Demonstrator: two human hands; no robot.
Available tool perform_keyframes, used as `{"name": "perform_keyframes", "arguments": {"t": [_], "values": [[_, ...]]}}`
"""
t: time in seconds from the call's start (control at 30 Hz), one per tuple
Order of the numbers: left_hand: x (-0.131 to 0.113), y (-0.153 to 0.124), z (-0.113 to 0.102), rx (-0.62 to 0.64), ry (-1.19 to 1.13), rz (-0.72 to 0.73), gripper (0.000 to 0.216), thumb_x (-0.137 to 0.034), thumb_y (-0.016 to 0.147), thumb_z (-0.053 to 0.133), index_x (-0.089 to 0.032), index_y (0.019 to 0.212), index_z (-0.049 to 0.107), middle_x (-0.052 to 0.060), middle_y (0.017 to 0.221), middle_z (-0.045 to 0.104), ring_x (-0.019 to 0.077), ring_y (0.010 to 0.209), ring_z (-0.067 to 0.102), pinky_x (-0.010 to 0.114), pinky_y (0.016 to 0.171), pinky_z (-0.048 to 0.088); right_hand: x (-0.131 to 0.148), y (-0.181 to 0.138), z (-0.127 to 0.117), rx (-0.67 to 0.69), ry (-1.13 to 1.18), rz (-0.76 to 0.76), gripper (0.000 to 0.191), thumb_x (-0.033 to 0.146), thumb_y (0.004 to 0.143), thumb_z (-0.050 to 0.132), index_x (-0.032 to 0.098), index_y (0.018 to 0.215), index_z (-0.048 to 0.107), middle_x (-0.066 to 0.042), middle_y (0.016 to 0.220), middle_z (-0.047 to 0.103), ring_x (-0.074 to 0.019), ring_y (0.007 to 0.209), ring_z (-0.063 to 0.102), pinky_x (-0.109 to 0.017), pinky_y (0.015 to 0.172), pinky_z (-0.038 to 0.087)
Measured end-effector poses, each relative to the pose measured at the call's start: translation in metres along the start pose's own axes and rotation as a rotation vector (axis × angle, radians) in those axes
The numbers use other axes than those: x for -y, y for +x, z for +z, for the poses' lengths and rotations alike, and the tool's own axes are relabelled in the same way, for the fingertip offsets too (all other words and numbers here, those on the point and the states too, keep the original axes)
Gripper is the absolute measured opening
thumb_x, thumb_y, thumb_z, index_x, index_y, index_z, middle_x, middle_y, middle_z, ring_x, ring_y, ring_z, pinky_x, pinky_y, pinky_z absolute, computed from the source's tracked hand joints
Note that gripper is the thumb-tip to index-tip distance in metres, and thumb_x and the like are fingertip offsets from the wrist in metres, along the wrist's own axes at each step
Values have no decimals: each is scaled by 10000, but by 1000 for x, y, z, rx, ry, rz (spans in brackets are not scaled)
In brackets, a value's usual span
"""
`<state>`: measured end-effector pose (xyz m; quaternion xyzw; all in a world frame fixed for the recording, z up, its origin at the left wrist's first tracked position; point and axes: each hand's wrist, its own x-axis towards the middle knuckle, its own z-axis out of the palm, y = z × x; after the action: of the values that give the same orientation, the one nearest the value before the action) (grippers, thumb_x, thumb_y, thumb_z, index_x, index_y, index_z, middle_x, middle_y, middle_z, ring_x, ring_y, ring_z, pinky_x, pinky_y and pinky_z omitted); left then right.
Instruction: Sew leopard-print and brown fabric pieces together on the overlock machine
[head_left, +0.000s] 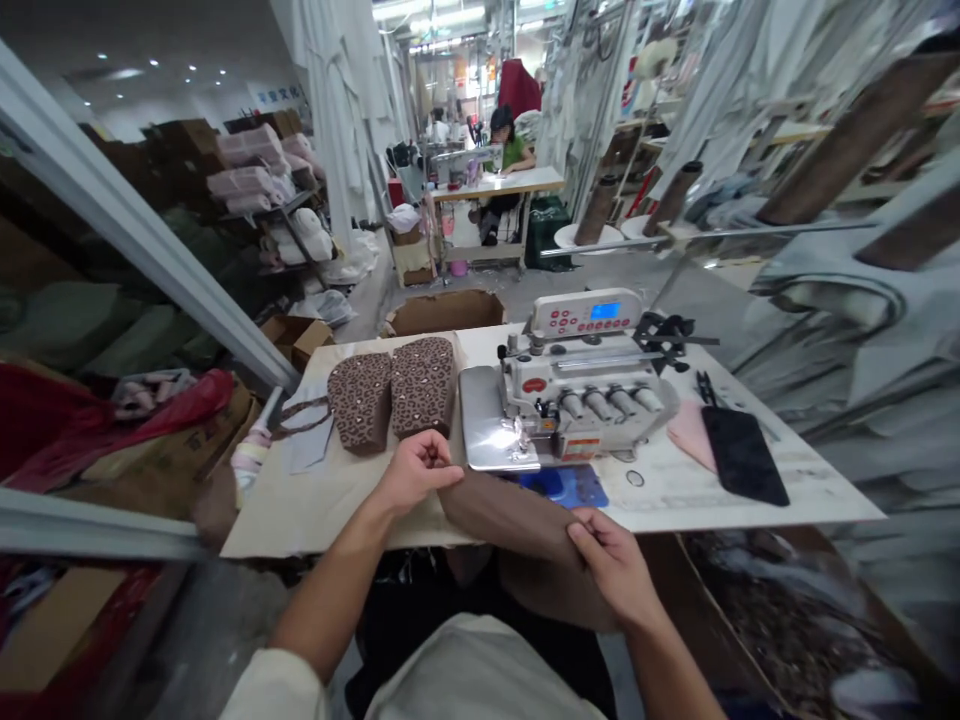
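Observation:
A brown piece of fabric (504,512) stretches between my two hands at the near edge of the white work table (787,480). My left hand (415,468) is closed, pinching the fabric's left end just in front of the sewing machine's metal plate. My right hand (611,562) grips the right end, lower and closer to me. A white overlock sewing machine (574,400) stands right behind the fabric. Two stacks of leopard-print pieces (392,395) lie on the table left of the machine.
A black phone (742,455) and a pink piece (694,432) lie right of the machine, a blue item (566,485) in front of it. Cardboard boxes (446,310) stand behind the table. A person sits at a far table (499,185). Thread cones (679,195) hang at right.

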<state>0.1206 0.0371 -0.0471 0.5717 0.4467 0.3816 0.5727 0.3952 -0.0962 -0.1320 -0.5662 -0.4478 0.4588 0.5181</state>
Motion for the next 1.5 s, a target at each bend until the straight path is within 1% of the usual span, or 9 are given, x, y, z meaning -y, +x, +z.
{"name": "perform_keyframes", "arguments": {"t": [0.17,0.3,0.4,0.47,0.53,0.77,0.9,1.17,1.5], "values": [[-11,42,7,155,292,76,394,-375,612,911,-176,739,595,-64,650,527,92,588,471,217,579,373,-17,-8,7,33,236,108,511,699,758,772,194,767,694,-19,676,648,-167,608,548,-283,601,459],[-18,66,19,48,760,225,345,-265,612,927,-185,868,710,-5,819,611,175,765,577,294,729,464,-13,-11,39,148,493,201,512,644,649,871,212,877,718,-39,745,707,-207,655,621,-325,633,498],[-15,57,34,-84,961,373,268,-280,727,880,-195,944,747,60,966,613,245,943,596,370,869,490,-7,-11,64,224,584,229,481,552,651,886,209,954,739,-44,806,737,-226,728,658,-350,704,520],[-8,39,44,-96,1052,434,104,-281,886,736,-201,950,758,79,950,609,256,947,584,402,887,486,-8,-12,76,228,556,236,393,438,644,883,194,921,749,-19,777,731,-197,708,633,-321,701,502],[0,19,54,-93,1113,498,171,-256,970,606,-205,1032,757,97,968,620,263,944,569,425,880,486,-14,-15,84,246,496,243,277,327,632,844,177,845,750,7,729,711,-169,676,596,-289,677,477],[21,-20,70,180,1056,885,397,-168,977,542,-220,1364,607,141,1337,596,309,1262,516,529,1054,468,-51,-38,93,259,460,315,242,292,621,821,165,818,758,-17,755,738,-219,735,646,-332,718,526],[22,-14,67,162,1058,842,418,-182,981,548,-189,1398,570,158,1401,578,327,1304,501,552,1083,460,-53,-38,88,153,538,333,456,489,619,904,174,921,774,-42,809,765,-238,759,672,-367,750,543],[15,-2,64,131,1069,827,328,-132,968,531,-186,1273,640,147,1400,591,314,1313,490,516,1074,440,-27,-14,71,232,538,257,454,531,648,937,171,889,801,-40,798,775,-208,732,672,-362,773,541],[-4,9,63,210,1159,887,197,-127,950,554,-187,1075,695,83,1063,721,235,974,609,414,828,379,3,49,76,151,418,52,417,521,688,895,144,813,768,-4,701,702,-161,644,598,-298,659,519]]}}
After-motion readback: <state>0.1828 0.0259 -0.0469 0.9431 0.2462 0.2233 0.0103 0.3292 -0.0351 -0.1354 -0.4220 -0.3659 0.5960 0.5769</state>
